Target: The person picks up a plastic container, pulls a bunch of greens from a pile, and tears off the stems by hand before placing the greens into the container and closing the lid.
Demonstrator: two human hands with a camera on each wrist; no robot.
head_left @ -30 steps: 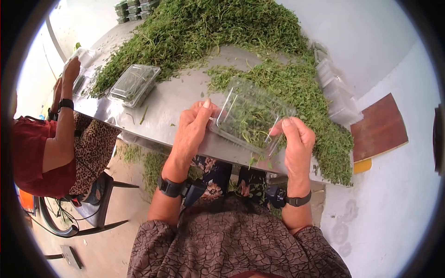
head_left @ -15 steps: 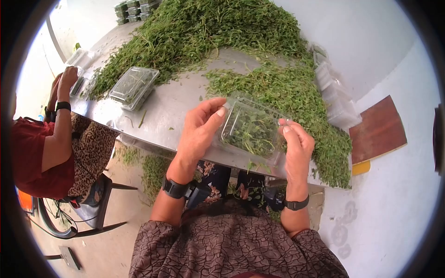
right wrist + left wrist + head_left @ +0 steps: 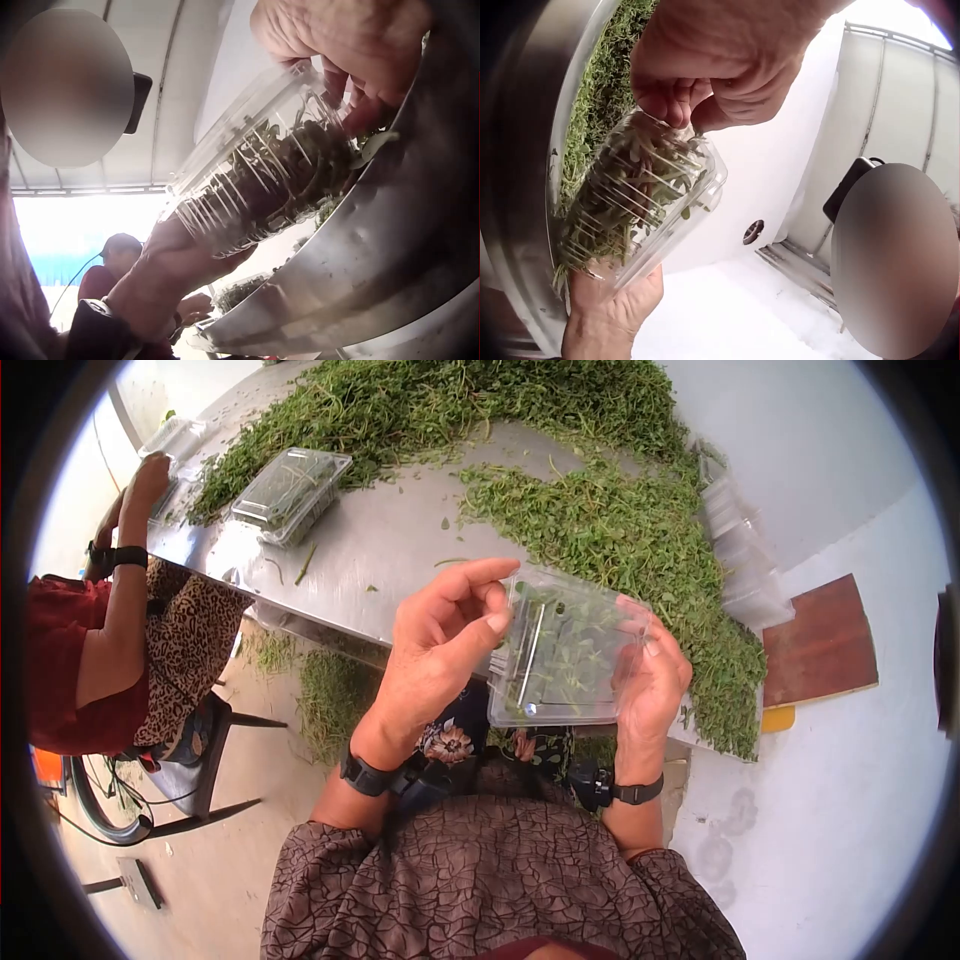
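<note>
A smooth, pale white wall (image 3: 800,800) stands on the right, with faint round stains low down. A flat, reddish-brown board (image 3: 830,645) is near it, beside the shiny grey metal tabletop (image 3: 390,530). The light tan floor (image 3: 220,875) has green bits on it. A dark chair with a curved arm (image 3: 135,830) sits on the left. Bright light shines under the pale ceiling with thin dark bars (image 3: 161,142).

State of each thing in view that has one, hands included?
Leafy greens, heaped loose
Metal table, partly covered by greens
Held clamshell, greens inside, tilted; looks closed, latching unclear
Left hand, pinches its edge
Right hand, grips its opposite end
Tabletop clamshell, looks closed, greens inside
Clear plastic containers, stacked
</note>
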